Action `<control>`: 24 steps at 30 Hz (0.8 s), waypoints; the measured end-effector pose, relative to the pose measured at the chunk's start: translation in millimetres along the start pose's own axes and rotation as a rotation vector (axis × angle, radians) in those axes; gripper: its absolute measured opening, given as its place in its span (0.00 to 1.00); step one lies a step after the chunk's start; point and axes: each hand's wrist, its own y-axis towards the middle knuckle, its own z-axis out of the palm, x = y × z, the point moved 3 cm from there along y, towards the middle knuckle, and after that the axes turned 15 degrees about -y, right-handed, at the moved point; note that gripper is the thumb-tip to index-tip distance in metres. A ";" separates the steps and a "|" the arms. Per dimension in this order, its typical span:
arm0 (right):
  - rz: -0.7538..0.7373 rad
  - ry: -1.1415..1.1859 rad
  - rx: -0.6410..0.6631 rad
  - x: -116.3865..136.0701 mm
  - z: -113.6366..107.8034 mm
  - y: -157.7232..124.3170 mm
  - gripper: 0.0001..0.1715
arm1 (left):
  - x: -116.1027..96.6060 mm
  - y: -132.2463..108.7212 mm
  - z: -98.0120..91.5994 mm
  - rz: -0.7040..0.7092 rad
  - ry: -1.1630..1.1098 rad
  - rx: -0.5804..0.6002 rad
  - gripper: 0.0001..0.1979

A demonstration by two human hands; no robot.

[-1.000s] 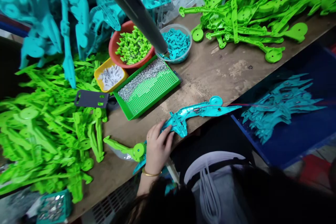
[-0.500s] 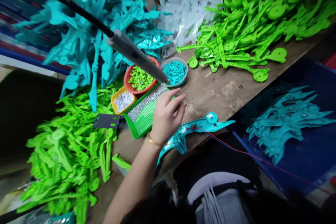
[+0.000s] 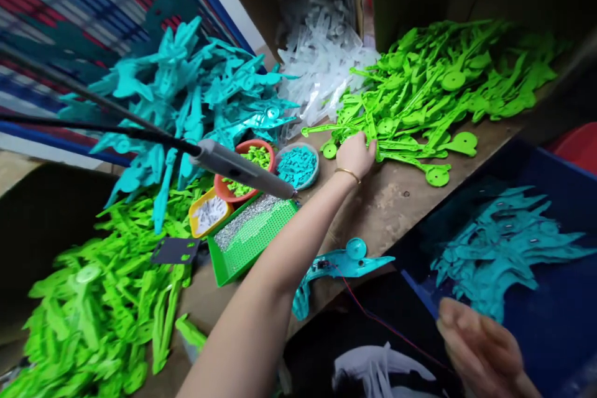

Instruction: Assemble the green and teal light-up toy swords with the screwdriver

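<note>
My left hand [image 3: 357, 157], with a thin bracelet at its wrist, reaches across the bench to the near edge of the pile of green plastic parts [image 3: 420, 93]. Its fingers curl down onto a long green part there; the fingertips are hidden. At the lower right is my right hand [image 3: 480, 345], slightly blurred, fingers pressed together; whatever they may hold cannot be made out. Between the hands, a teal plastic shell [image 3: 357, 261] lies at the bench's front edge, with a red and a blue wire trailing from it. A grey electric screwdriver [image 3: 245, 168] hangs tilted over the small containers.
A green basket [image 3: 261, 230] contains small screws. Around it stand a yellow tray [image 3: 193, 227], an orange bowl [image 3: 219, 189] and a clear tub [image 3: 317, 168] of small parts. Teal [image 3: 186, 93], green [image 3: 93, 305] and clear [image 3: 321, 62] piles surround them. A blue bin [image 3: 415, 298] holds teal shells.
My left hand has gone from above the screw basket to the green pile at the back right. My right hand has come into view at the lower right. The view has shifted.
</note>
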 end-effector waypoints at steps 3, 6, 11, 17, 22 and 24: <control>-0.265 0.271 0.123 14.2 -11.0 27.7 0.18 | -5.7 2.0 13.9 -0.089 -0.094 -0.004 0.25; -0.286 0.302 0.115 20.5 -11.9 37.0 0.15 | 0.2 2.8 16.9 -0.130 -0.240 -0.026 0.24; -0.251 0.212 -0.006 24.3 -11.4 42.2 0.17 | 32.8 6.5 -23.7 -0.043 -0.477 -0.354 0.09; -0.176 0.030 -0.059 20.4 -3.1 51.8 0.16 | 61.3 -16.0 -109.9 0.278 -0.692 -0.734 0.04; -0.129 -0.273 -0.094 38.5 10.5 38.4 0.20 | 41.2 -79.7 -176.4 0.695 -0.861 -0.833 0.13; -0.180 -0.482 -0.246 55.0 16.9 33.1 0.21 | 25.8 -108.9 -180.3 0.700 -0.900 -0.712 0.12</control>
